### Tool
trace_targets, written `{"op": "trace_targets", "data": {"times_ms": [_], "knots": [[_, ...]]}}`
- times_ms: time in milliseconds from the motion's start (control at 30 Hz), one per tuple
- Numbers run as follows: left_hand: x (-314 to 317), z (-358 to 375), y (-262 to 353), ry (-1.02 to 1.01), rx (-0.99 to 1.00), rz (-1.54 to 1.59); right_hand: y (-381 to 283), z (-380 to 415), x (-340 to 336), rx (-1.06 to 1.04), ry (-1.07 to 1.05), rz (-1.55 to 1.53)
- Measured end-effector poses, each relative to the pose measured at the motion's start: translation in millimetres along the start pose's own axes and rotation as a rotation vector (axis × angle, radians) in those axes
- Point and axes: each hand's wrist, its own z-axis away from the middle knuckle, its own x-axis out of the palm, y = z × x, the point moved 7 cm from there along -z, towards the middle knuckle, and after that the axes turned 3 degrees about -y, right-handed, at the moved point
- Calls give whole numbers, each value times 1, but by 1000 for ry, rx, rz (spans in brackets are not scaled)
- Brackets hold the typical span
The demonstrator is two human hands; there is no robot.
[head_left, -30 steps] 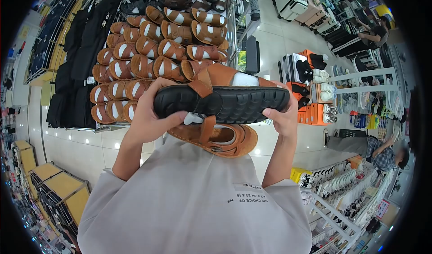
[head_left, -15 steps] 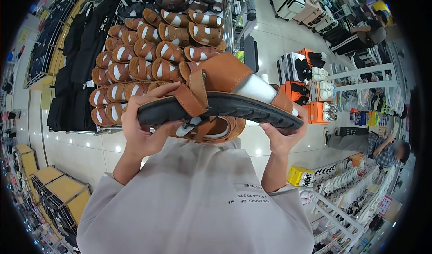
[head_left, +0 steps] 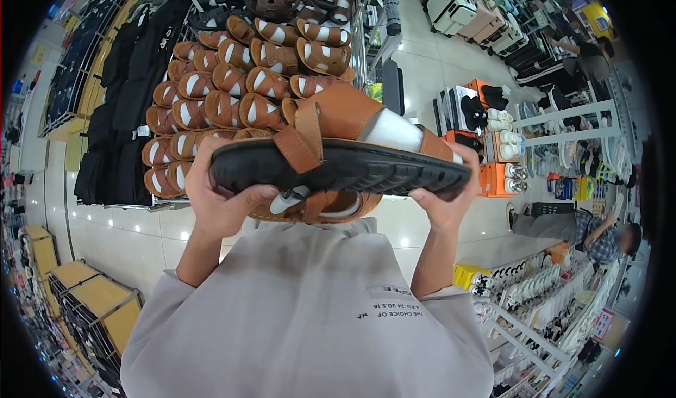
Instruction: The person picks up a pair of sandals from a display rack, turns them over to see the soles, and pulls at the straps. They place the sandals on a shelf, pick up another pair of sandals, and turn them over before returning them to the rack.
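A brown leather sandal (head_left: pixel 341 116) with a thick black sole (head_left: pixel 366 171) is held sideways in front of my chest. My left hand (head_left: pixel 218 197) grips one end, its thumb pressed along the sole. At the other end, my right hand (head_left: pixel 447 194) holds the sole between thumb and fingers. White paper filling (head_left: pixel 396 132) shows under the straps. A second brown sandal (head_left: pixel 345 208) hangs below the first, seemingly joined to it by a white-and-black tie (head_left: pixel 289 199); part of it is hidden behind the sole.
Rows of brown sandals (head_left: pixel 229 77) fill a display beyond my hands, beside stacked black garments (head_left: pixel 116 116). Shoes on orange boxes (head_left: pixel 496 176) stand on the right, with suitcases (head_left: pixel 451 7) farther back. One person (head_left: pixel 598 232) stands near the shoe racks; another (head_left: pixel 588 60) is farther off.
The sandal has tilted slightly, so more of the black sole's tread faces me. Both hands keep their grip and have shifted only a little.
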Motion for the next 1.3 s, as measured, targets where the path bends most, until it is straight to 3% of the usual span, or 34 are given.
{"op": "trace_targets", "data": {"times_ms": [133, 233, 300, 333, 433, 600, 700, 800, 1033, 1067, 1100, 1167, 1300], "knots": [[3, -4, -22, 51, -244, 148, 64, -11, -1, 280, -182, -506], [5, -6, -37, 170, -368, 229, 123, 26, -4, 537, -184, -911], [4, -6, -48, 287, -358, 300, 116, 45, 15, 622, -674, -458], [2, -6, -52, 335, -374, 316, 118, 56, 15, 605, -691, -393], [-4, -4, -62, 361, -409, 331, 111, 69, 8, 552, -509, -496], [-4, -6, -76, 288, -378, 413, 123, 73, -9, 725, -44, -548], [-10, -19, -72, 237, -190, 225, 129, 78, -15, 763, -41, -647], [-9, -26, -65, -10, 54, 58, 122, 77, -7, 754, -122, -822], [4, -10, -69, -246, 76, 70, 120, 71, 7, 728, 31, -962], [3, -5, -75, -185, -24, 208, 131, 75, 2, 723, 47, -970], [4, -4, -74, -198, 24, 184, 132, 74, 2, 719, 64, -977], [4, -4, -70, -219, 119, 134, 125, 73, 3, 722, -14, -928], [2, -6, -71, -172, 69, 132, 122, 71, 12, 674, -91, -938]]}}
